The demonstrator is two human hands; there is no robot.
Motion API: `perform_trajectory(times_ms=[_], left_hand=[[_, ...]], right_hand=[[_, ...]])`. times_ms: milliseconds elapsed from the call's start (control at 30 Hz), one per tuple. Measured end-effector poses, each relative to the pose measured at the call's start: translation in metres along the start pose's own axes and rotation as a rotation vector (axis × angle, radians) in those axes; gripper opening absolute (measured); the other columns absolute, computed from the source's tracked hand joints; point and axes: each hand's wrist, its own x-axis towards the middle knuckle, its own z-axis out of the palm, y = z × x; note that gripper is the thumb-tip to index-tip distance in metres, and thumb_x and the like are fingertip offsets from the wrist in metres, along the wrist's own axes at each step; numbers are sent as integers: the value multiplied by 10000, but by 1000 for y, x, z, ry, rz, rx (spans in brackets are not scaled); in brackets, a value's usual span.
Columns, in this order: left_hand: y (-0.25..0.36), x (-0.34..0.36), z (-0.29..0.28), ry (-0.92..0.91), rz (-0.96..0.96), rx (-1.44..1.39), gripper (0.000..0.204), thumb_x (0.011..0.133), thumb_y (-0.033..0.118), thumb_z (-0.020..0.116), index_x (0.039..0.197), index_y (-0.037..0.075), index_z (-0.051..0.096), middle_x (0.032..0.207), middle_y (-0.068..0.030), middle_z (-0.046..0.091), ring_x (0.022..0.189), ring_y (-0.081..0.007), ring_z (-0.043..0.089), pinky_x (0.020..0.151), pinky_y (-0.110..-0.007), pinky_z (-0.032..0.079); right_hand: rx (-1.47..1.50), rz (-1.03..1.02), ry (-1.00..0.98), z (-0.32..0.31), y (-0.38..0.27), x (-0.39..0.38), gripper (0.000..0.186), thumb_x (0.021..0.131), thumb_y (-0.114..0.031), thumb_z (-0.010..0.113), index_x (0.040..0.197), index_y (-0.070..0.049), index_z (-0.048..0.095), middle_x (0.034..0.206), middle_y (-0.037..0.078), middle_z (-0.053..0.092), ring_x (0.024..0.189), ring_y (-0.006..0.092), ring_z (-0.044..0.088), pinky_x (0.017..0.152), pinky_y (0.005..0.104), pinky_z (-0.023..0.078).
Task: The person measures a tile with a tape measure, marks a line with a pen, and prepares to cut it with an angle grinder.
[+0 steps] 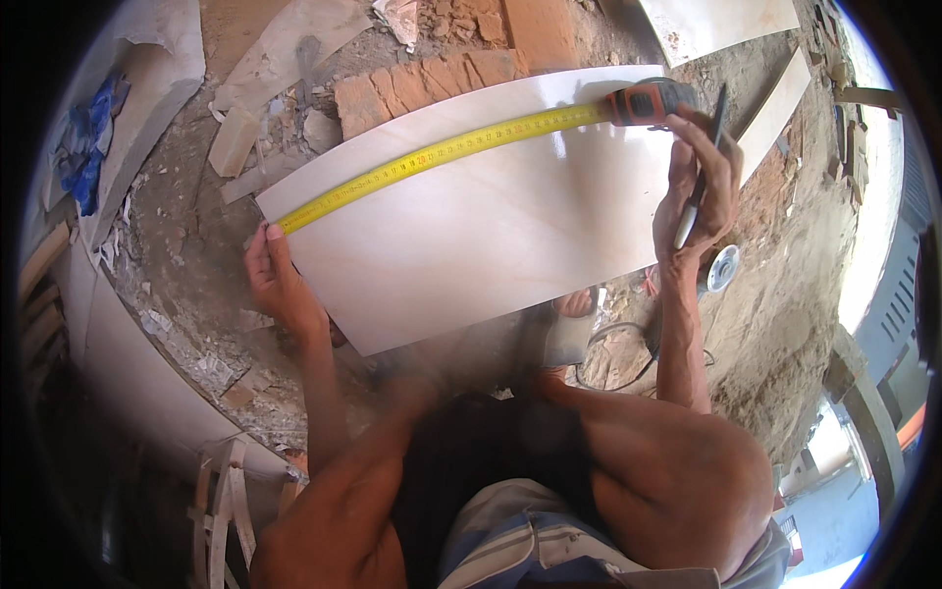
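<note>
A pale, faintly veined tile (461, 236) lies beneath me, with a yellow tape (442, 149) stretched along its upper part. My left hand (280, 275) pinches the tape's end at the tile's left edge, thumb on top. At the tile's right, my right hand (692, 187) is closed round a black marker with a pale lower barrel (702, 182), its fingertips at the red-and-black tape measure case (643, 101). Whether those fingertips grip the case as well is hard to tell.
Broken bricks (422, 88), tile offcuts (716, 20) and rubble surround the tile. A power tool with a metal disc (723, 267) and cable sit right of my feet (574, 309). Blue cloth (88, 142) lies at left, wooden pieces (221, 510) lower left.
</note>
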Motion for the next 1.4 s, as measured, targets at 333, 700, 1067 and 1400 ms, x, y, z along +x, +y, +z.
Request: perform_trajectory(times_ms=[333,700,1067,1400], left_hand=[[4,-11,15,51,-40,61,521,1087,332,687,1437,-35,566,1368,-200,668,1170,-253,680,957,-366,588],[-1,-10,16,78,-29,145,593,1078,403,686,1427,-63,570,1314,-193,657,1154,-262,663,962,-374,571],[6,-5,20,52,-61,86,501,1110,337,645,1431,-42,579,1324,-160,655,1139,-228,661,957,-355,570],[22,-15,36,104,25,202,573,1097,358,639,1467,-66,530,1416,-217,608,1211,-287,644,1005,-398,560]], right_hand=[[-57,152,-258,0,38,9,774,749,-310,1009,1360,-58,606,1234,133,693,1067,279,730,894,383,628],[-60,156,-239,-6,47,22,610,916,-296,883,1398,-47,605,1318,142,707,1150,279,724,981,408,591],[324,-36,-48,-17,35,-7,182,1068,-140,639,1223,-49,671,1230,150,780,1071,259,770,923,407,604],[55,-128,-391,24,25,-37,398,872,-122,820,1243,-163,683,1367,54,738,1326,288,663,984,417,572]])
